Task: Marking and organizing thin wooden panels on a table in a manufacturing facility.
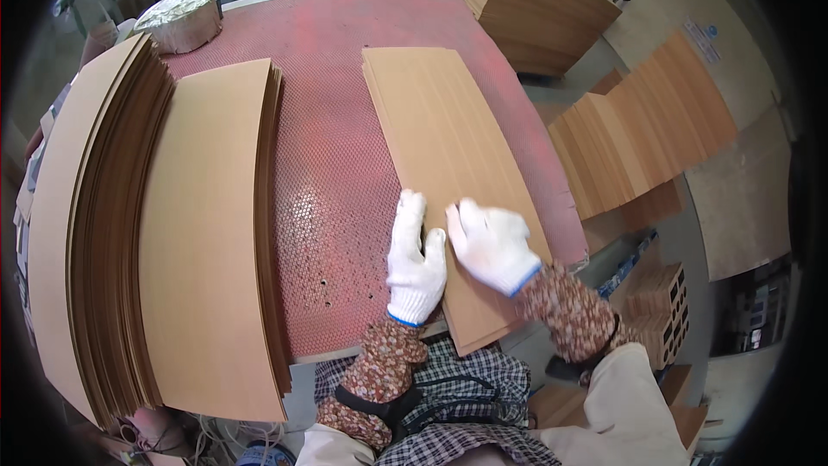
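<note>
A low stack of long light-brown wood-veneer panels (pixel 457 129) lies slanted on the pink table in front of me. My left hand (pixel 414 263), in a white knitted glove, rests along the stack's left edge, its fingers stretched out and its thumb apart. Over the top panel my right hand (pixel 496 246), gloved alike, is closed with curled fingertips turned toward the left hand. Whatever may be between those right fingers is hidden.
Two taller panel stacks stand on the left: a nearer one (pixel 203 207) and an outer one (pixel 73 233). The table (pixel 319 181) has a perforated pink surface. A wrapped round bundle (pixel 181 22) sits at its far left corner. More board piles (pixel 539 13) stand beyond and right (pixel 647 125).
</note>
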The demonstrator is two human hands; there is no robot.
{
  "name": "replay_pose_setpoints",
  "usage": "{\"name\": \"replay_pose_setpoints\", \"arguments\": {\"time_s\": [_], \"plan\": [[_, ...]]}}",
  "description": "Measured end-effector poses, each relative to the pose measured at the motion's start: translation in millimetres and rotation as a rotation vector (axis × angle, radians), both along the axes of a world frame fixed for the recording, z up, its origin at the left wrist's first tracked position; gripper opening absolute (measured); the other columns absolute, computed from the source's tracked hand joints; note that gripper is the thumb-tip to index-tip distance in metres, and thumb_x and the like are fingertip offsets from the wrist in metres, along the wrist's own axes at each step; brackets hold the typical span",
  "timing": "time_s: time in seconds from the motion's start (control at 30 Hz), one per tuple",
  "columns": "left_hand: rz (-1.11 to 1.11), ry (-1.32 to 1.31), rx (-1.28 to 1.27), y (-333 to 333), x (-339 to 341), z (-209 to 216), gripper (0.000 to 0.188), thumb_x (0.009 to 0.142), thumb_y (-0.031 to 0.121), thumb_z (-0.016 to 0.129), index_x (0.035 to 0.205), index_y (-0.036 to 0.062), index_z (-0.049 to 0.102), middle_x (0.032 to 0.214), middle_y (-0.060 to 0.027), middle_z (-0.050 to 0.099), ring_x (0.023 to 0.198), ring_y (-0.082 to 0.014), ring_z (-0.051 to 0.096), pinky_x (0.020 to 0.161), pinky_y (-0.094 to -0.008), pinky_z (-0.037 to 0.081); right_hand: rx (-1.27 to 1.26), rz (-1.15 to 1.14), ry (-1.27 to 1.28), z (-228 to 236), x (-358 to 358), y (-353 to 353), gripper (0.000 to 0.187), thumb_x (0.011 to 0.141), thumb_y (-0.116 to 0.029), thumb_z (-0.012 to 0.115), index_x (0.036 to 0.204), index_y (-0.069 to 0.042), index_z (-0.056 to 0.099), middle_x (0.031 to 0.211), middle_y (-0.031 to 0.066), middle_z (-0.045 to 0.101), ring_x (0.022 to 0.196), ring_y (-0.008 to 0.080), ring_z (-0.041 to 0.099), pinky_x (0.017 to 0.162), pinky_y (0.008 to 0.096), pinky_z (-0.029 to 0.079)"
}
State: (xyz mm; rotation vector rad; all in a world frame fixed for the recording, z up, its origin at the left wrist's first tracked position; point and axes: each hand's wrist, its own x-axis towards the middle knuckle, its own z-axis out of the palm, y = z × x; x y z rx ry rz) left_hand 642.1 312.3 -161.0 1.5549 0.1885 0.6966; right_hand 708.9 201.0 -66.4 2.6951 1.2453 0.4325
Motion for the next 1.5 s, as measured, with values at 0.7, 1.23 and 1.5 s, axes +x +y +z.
{"name": "replay_pose_setpoints", "arguments": {"time_s": [0.7,1.23,1.5], "plan": [[0.028,0.067,-0.001,-6.9,-18.2,14.9,0.060,0.091,-0.008,0.065,0.150,-0.0096,0.052,0.160,-0.0332,0.047,0.153,-0.0438,0.043,0.127,-0.0476,0.034,-0.047,-0.263,0.368,35.7,297.1,216.1,0.043,0.104,-0.027,0.047,0.131,-0.007,0.074,0.144,0.0190,0.067,0.131,0.0420,0.066,0.106,0.0592,0.054],[0.015,0.119,-0.175,116.2,79.8,40.2,0.061,0.096,-0.007,0.062,0.155,-0.0085,0.047,0.164,-0.0269,0.045,0.155,-0.0357,0.041,0.130,-0.0416,0.031,-0.088,-0.334,0.348,34.0,228.4,237.4,0.042,0.107,-0.038,0.044,0.115,-0.009,0.074,0.109,0.0211,0.079,0.101,0.0432,0.076,0.088,0.0559,0.060],[0.015,0.104,-0.117,245.6,227.7,6.7,0.062,0.099,-0.005,0.061,0.158,-0.0100,0.041,0.165,-0.0271,0.044,0.155,-0.0344,0.041,0.129,-0.0423,0.033,0.019,-0.194,0.236,23.7,201.8,243.5,0.024,0.106,-0.031,0.060,0.093,-0.011,0.063,0.061,0.0126,0.066,0.054,0.0344,0.069,0.050,0.0490,0.053]]}}
